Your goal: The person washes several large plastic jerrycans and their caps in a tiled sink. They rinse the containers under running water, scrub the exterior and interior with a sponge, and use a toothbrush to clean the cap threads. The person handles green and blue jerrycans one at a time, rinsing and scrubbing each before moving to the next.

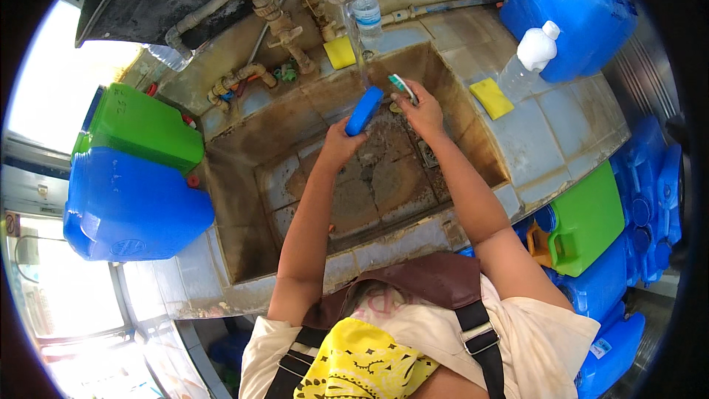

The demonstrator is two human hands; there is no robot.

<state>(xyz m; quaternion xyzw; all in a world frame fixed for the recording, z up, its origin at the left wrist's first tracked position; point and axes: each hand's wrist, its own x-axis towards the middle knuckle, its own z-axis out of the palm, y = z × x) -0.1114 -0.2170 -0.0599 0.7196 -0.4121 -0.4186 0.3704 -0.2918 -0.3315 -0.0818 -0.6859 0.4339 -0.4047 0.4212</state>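
Observation:
Over the tiled sink (244, 251), my left hand (343, 142) is closed on a blue oblong piece (365, 111) with rounded ends, tilted up to the right. I cannot make out its exact kind. Close to its right, my right hand (425, 112) grips a toothbrush (402, 86) with a white and green head, pointing up and left. The blue piece and the toothbrush are apart. From the pipe above, a thin stream of water (360, 59) falls towards the blue piece. Brown stains cover the sink floor, and a drain (427, 154) shows beside my right wrist.
Yellow sponges lie on the back rim (340, 52) and right rim (491, 98). Clear bottles stand behind (367, 13) and at right (521, 74). Large jugs flank the sink: blue (140, 207) and green (148, 129) at left, blue (569, 15) at right. Pipes (277, 22) project over the back-left.

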